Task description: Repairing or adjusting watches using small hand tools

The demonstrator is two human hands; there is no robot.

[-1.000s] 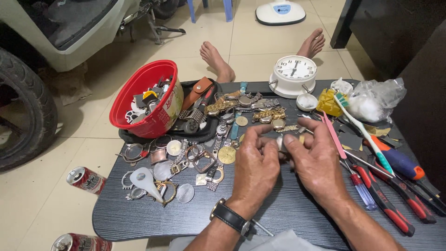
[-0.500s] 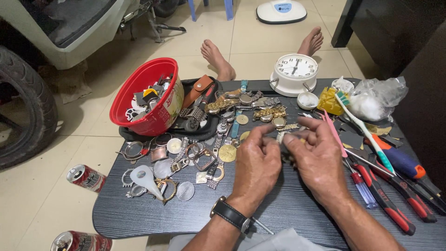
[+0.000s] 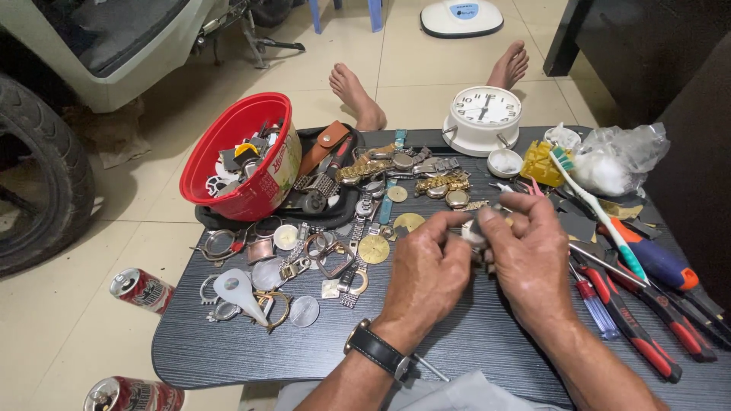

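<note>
So there's a low black table (image 3: 228, 358) pretty much buried in watch bits: a red bowl (image 3: 228, 164) of parts at the back left, a scatter of watch cases, bands and rings (image 3: 304, 259) in front of it, and a white alarm clock (image 3: 483, 116) at the far edge. Over on the right you've got a toothbrush (image 3: 590, 202), a crumpled plastic bag (image 3: 620, 156), and red-handled pliers (image 3: 647, 335) next to a blue-handled screwdriver (image 3: 659, 262). On the tile floor, two drink cans (image 3: 141, 289) sit by the table's left side, with a big tyre (image 3: 34, 175) further left.

Dark table (image 3: 472, 342) carries watch parts (image 3: 327, 259), tools (image 3: 640, 304), white clock (image 3: 483, 118).
</note>
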